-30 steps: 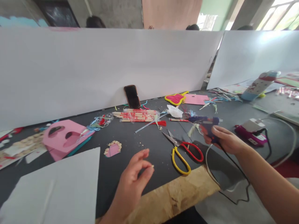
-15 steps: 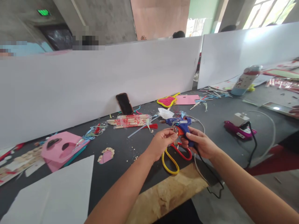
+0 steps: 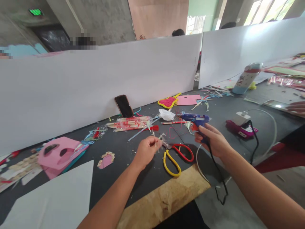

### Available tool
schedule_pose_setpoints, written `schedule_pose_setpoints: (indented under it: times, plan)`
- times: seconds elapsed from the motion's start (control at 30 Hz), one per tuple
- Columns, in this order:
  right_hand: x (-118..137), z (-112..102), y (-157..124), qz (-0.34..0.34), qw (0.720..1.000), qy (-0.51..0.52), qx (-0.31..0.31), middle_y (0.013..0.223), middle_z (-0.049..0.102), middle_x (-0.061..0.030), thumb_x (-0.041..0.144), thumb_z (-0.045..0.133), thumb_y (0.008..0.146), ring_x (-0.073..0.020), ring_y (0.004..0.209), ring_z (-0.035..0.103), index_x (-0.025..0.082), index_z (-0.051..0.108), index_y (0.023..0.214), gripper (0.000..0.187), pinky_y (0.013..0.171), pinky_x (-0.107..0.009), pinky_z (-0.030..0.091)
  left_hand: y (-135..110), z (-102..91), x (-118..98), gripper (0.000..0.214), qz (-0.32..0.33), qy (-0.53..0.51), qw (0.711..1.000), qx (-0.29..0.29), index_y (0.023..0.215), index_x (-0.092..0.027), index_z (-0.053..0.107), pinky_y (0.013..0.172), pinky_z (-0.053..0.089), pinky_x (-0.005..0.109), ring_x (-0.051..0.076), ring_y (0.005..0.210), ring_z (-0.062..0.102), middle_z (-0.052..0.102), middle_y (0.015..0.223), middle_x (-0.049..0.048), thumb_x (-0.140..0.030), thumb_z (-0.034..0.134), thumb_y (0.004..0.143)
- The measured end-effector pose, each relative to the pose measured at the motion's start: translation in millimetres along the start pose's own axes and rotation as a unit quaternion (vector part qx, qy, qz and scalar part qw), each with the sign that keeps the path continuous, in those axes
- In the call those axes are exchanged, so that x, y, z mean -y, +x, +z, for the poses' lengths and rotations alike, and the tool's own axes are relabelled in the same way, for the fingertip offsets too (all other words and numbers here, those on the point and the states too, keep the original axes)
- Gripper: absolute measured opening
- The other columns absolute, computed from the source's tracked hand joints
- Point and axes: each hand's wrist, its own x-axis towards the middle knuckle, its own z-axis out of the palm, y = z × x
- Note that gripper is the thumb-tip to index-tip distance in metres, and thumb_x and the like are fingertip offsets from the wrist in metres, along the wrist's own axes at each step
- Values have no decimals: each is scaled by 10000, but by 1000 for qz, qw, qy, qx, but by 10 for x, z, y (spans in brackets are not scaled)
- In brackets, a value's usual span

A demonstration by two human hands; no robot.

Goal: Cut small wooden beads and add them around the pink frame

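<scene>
My right hand [image 3: 213,140] is wrapped around the handle of a blue hot glue gun [image 3: 194,119], whose nozzle points left above the table. My left hand [image 3: 147,152] is closed in a pinch near the tips of the scissors [image 3: 177,163]. A pale, wispy bit shows at its fingertips, too small to name. The scissors, with one yellow and one red handle, lie between my hands. A pink card piece [image 3: 106,161] edged with small beige bits lies left of my left hand.
Wrapped red-tipped sticks [image 3: 133,123], a phone [image 3: 124,106] and white tissue [image 3: 166,114] lie further back. White partition boards [image 3: 100,79] stand behind. A bottle [image 3: 246,79] and a purple power strip [image 3: 241,128] are at right. Another person's hand [image 3: 296,107] rests at the far right.
My hands have moved apart: the right went rightward with the glue gun, the left moved left and down, away from the gun. The scissors and a red-wrapped stick now show more fully.
</scene>
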Motion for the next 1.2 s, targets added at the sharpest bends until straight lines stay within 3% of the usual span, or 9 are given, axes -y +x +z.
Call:
schedule_pose_setpoints:
  times: [0.07, 0.2, 0.3, 0.5, 0.67, 0.77, 0.83, 0.97, 1.2]
  plan:
    - [24, -84, 8, -8, 999, -29, -22, 715, 577, 21, 459, 704, 725, -52, 462, 416, 204, 576, 785, 292, 414, -197, 367, 48, -132, 56, 281, 3, 26, 999, -27, 745, -165, 670, 783, 460, 308, 217, 921, 617, 674, 989, 75, -410, 543, 799]
    - [43, -152, -18, 0, 995, -99, -28, 594, 593, -14, 583, 663, 714, -50, 365, 390, 169, 568, 586, 444, 367, -219, 337, 111, -282, 79, 181, 11, 132, 990, -46, 710, -189, 677, 996, 372, 406, 288, 1275, 440, 492, 1366, 117, -323, 577, 777]
    - [26, -113, -44, 7, 989, -148, -30, 454, 532, -8, 650, 539, 776, -62, 327, 382, 165, 583, 537, 543, 355, -218, 320, 84, -274, 60, 168, 7, 218, 974, -58, 739, -207, 689, 1037, 333, 468, 294, 1289, 427, 490, 1373, 122, -309, 569, 795]
    - [-14, -37, -58, -5, 971, -235, -29, 434, 543, -19, 641, 551, 761, -82, 338, 421, 164, 585, 512, 539, 364, -222, 315, -26, -223, 30, 159, 4, 285, 954, -92, 757, -242, 698, 1011, 341, 556, 306, 1305, 390, 515, 1356, 84, -312, 568, 815]
    - [-2, 30, -89, -27, 949, -311, -34, 377, 493, 9, 622, 586, 741, -92, 356, 418, 161, 604, 559, 496, 377, -219, 295, -231, -165, -175, 168, 97, 328, 933, -109, 756, -241, 691, 1007, 312, 581, 317, 1342, 325, 481, 1398, 70, -292, 556, 841]
    - [3, 120, -115, -39, 937, -345, -43, 407, 501, 25, 598, 660, 672, -101, 390, 425, 163, 623, 613, 441, 394, -226, 311, -403, -18, -367, 135, 214, 348, 912, -41, 735, -235, 671, 1040, 227, 606, 327, 1401, 195, 373, 1486, 28, -265, 577, 827]
    - [-1, 182, -137, -55, 922, -381, -40, 443, 518, 33, 575, 686, 651, -111, 425, 445, 167, 645, 670, 410, 412, -230, 333, -480, 104, -460, 98, 257, 349, 901, 3, 764, -219, 658, 1041, 175, 646, 348, 1417, 125, 294, 1524, 57, -254, 585, 819]
    - [-23, 252, -197, -94, 885, -455, -4, 605, 624, 9, 544, 619, 734, -150, 545, 538, 178, 680, 819, 380, 497, -248, 422, -512, 278, -511, 76, 272, 348, 896, 43, 830, -206, 641, 1051, 114, 678, 350, 1429, 44, 230, 1544, 97, -234, 571, 824]
    - [-57, 209, -268, -125, 873, -471, 1, 686, 649, -10, 526, 598, 752, -158, 585, 562, 178, 679, 820, 364, 531, -254, 454, -511, 325, -484, 91, 274, 341, 898, 50, 843, -197, 630, 1060, 109, 676, 336, 1432, 45, 188, 1553, 118, -233, 547, 842]
